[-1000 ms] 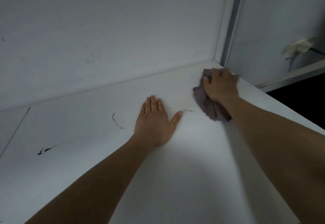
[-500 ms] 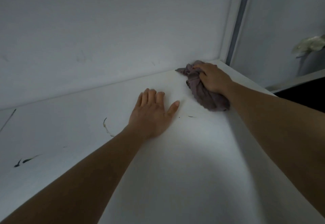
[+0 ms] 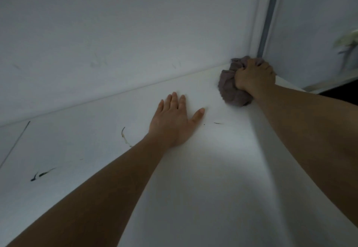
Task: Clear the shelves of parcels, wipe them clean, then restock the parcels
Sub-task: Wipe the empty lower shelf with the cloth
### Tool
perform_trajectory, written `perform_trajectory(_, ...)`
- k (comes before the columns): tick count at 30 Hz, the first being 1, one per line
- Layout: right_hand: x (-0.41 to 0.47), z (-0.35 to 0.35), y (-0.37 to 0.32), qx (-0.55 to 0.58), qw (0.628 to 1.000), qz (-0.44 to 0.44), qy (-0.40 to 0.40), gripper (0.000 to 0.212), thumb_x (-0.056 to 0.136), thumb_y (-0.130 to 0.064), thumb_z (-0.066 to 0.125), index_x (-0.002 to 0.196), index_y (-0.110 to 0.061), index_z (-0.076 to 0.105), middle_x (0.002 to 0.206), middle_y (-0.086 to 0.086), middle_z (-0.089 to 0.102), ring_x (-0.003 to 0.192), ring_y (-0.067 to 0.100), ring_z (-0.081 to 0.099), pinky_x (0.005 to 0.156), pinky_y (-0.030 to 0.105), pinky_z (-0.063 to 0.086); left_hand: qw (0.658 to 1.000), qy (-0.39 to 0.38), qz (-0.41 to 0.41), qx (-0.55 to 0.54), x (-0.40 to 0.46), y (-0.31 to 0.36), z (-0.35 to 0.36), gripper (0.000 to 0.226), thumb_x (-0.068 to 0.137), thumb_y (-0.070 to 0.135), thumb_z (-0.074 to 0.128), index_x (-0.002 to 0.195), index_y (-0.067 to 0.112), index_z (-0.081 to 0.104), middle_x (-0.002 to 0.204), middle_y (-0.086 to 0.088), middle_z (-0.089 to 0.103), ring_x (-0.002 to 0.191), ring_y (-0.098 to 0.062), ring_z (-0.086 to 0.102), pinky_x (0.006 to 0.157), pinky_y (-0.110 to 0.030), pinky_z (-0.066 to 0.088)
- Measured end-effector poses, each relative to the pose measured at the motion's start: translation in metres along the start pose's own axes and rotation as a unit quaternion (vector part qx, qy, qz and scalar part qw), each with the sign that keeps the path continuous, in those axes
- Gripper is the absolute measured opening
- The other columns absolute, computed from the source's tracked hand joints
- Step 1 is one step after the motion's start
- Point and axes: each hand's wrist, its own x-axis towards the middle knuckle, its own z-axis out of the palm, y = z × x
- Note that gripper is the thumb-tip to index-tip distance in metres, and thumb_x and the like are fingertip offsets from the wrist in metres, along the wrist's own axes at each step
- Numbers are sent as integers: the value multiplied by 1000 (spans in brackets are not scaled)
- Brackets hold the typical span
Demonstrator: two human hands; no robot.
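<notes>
Shelf [image 3: 203,178]: bare white board, no parcels in view. Cloth [image 3: 230,89]: bunched at 1 o'clock, far corner, my right hand [image 3: 254,77] fisted round it. Left hand [image 3: 174,122]: flat, fingers straight, bracing. Advice: work the corner seam, then sweep toward the 8 o'clock scuffs [image 3: 41,175].
</notes>
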Motion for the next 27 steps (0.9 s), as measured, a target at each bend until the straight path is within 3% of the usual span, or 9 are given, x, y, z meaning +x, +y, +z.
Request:
perform_trajectory(6,-44,-13,29,-43,999,-14,-4,78,94,-63,32,155,-17,18,156,31,17,144,45,17,119,53,11,1000,0,3,14,3,-3,2,88,89,69,2,155,12,1,163,-11,-4,150,-19,-5,121,-36,-3)
perform_trajectory(8,-64,-19,42,-51,999,-17,3,76,93,-62,32,155,-19,19,156,31,18,144,43,17,119,53,10,1000,3,-3,23,1,-1,0,89,87,68,0,155,10,3,163,-12,-2,150,-21,-5,121,-37,-2)
perform_trajectory(14,-124,-49,78,-43,999,23,11,72,95,-54,35,157,-23,14,157,29,13,147,40,12,121,48,5,991,121,-61,16,-37,18,-11,78,96,60,7,155,9,9,162,-13,4,150,-26,-4,121,-44,-1)
perform_trajectory(17,-139,-59,91,-35,998,47,9,72,95,-55,35,157,-23,14,158,29,11,148,39,9,121,47,4,994,98,-9,-49,-83,49,-9,79,94,62,9,154,10,7,163,-11,0,149,-25,-7,120,-43,-5)
perform_trajectory(20,-145,-64,94,-51,997,57,-5,73,96,-57,32,157,-23,10,159,29,6,149,39,5,122,47,2,996,63,37,-40,-123,76,7,91,87,70,-4,155,9,1,163,-10,-7,149,-22,-11,119,-38,-8)
perform_trajectory(27,-184,-79,109,-57,996,63,-4,66,97,-55,31,155,-31,14,160,27,4,150,38,3,121,43,2,999,10,38,-26,-121,72,11,85,92,65,0,154,7,-3,163,-9,-7,149,-17,-11,120,-38,-10)
